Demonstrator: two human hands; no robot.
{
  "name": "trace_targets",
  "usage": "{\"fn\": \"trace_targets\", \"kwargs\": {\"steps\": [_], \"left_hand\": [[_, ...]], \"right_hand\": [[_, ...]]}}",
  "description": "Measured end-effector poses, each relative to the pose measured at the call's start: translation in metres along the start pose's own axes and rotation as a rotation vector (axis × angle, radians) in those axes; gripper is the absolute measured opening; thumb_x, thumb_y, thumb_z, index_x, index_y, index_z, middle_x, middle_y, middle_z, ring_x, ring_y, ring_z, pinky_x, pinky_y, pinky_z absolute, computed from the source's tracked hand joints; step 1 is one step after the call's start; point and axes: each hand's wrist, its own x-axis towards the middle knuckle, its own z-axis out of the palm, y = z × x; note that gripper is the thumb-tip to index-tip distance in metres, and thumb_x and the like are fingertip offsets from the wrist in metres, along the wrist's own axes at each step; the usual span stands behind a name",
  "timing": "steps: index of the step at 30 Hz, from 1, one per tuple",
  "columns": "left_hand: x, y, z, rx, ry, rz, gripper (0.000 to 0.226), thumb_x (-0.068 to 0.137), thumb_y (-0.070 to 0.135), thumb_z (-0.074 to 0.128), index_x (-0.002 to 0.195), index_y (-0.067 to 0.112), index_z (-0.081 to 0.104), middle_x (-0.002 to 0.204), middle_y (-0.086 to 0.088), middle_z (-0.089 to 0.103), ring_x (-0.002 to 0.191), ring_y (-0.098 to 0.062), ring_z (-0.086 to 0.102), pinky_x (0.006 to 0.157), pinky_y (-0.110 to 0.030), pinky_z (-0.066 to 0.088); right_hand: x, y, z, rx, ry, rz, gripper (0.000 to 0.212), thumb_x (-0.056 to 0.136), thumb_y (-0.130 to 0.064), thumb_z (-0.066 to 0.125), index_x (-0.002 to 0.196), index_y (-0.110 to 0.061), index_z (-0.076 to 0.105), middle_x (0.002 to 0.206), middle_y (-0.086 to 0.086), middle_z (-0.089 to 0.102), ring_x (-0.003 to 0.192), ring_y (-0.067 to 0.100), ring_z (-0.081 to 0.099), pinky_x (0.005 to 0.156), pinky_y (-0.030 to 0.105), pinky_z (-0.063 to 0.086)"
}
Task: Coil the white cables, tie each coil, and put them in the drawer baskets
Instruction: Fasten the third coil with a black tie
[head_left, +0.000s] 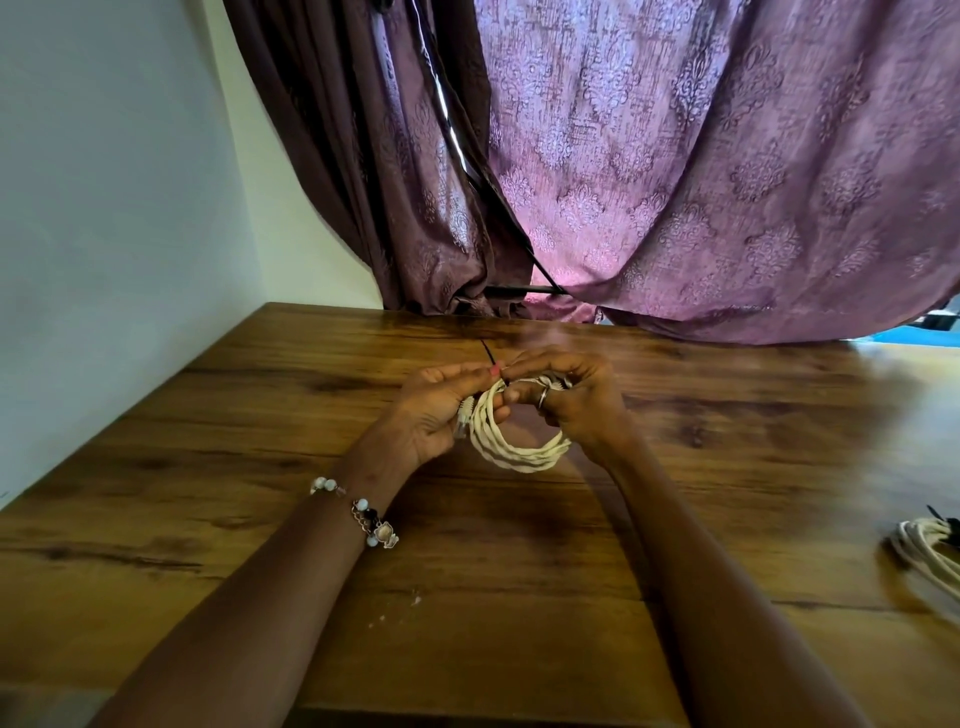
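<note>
Wooden table (260, 519): left hand (434, 415) pinches black tie (488, 356), right hand (582, 405) grips white coil (514, 452).

So both hands meet over the middle of the worktop (218, 519), toward the far side. The cable coil (511, 441) sits between them, left hand (441, 410) on its left side, right hand (576, 400) on its right. A thin tie (491, 358) sticks up from the top of the coil, pointing away. A second coil (922, 553) lies on the worktop way off at the right edge. Curtain (701, 182) hangs behind the worktop, wall (114, 208) to the left.
</note>
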Motion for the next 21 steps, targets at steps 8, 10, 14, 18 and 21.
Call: {"fn": "trace_targets", "kwargs": {"steps": [8, 10, 14, 18, 21], "left_hand": [[0.000, -0.003, 0.002, 0.012, 0.017, 0.046, 0.009, 0.086, 0.003, 0.062, 0.093, -0.001, 0.066, 0.063, -0.016, 0.068, 0.047, -0.018, 0.066, 0.043, -0.029, 0.055], [0.001, -0.005, 0.003, 0.070, 0.025, 0.090, 0.008, 0.085, 0.008, 0.064, 0.089, 0.002, 0.067, 0.065, -0.016, 0.070, 0.050, -0.020, 0.067, 0.044, -0.031, 0.056], [0.008, -0.008, 0.002, 0.144, 0.140, 0.245, 0.007, 0.083, 0.012, 0.069, 0.087, 0.007, 0.072, 0.077, -0.012, 0.072, 0.067, -0.025, 0.069, 0.063, -0.043, 0.060], [0.010, -0.007, -0.002, 0.186, 0.128, 0.389, 0.007, 0.080, 0.007, 0.070, 0.087, 0.008, 0.072, 0.077, -0.004, 0.074, 0.068, -0.014, 0.069, 0.059, -0.026, 0.055], [0.008, -0.007, -0.002, 0.235, 0.056, 0.443, 0.009, 0.078, 0.002, 0.070, 0.083, 0.009, 0.072, 0.077, -0.001, 0.074, 0.070, -0.012, 0.069, 0.059, -0.022, 0.053]], "right_hand": [[-0.005, -0.007, 0.007, 0.111, 0.088, 0.024, 0.014, 0.080, 0.017, 0.061, 0.094, 0.018, 0.064, 0.067, 0.007, 0.066, 0.046, -0.005, 0.054, 0.047, 0.004, 0.038], [-0.004, -0.006, 0.008, 0.116, 0.100, 0.050, 0.015, 0.080, 0.019, 0.059, 0.095, 0.017, 0.062, 0.054, -0.013, 0.062, 0.042, -0.005, 0.052, 0.046, 0.003, 0.036], [-0.002, -0.001, 0.006, 0.063, 0.079, 0.051, 0.012, 0.080, 0.017, 0.061, 0.092, 0.014, 0.065, 0.057, -0.017, 0.064, 0.045, -0.007, 0.053, 0.048, 0.003, 0.037], [-0.003, 0.000, 0.003, 0.006, 0.044, 0.033, 0.010, 0.081, 0.014, 0.063, 0.090, 0.012, 0.066, 0.067, -0.013, 0.065, 0.049, -0.007, 0.054, 0.050, 0.003, 0.037], [-0.004, 0.000, 0.002, 0.035, 0.033, 0.037, 0.011, 0.082, 0.016, 0.060, 0.091, 0.014, 0.065, 0.066, -0.011, 0.065, 0.047, -0.006, 0.053, 0.050, 0.004, 0.038]]}}
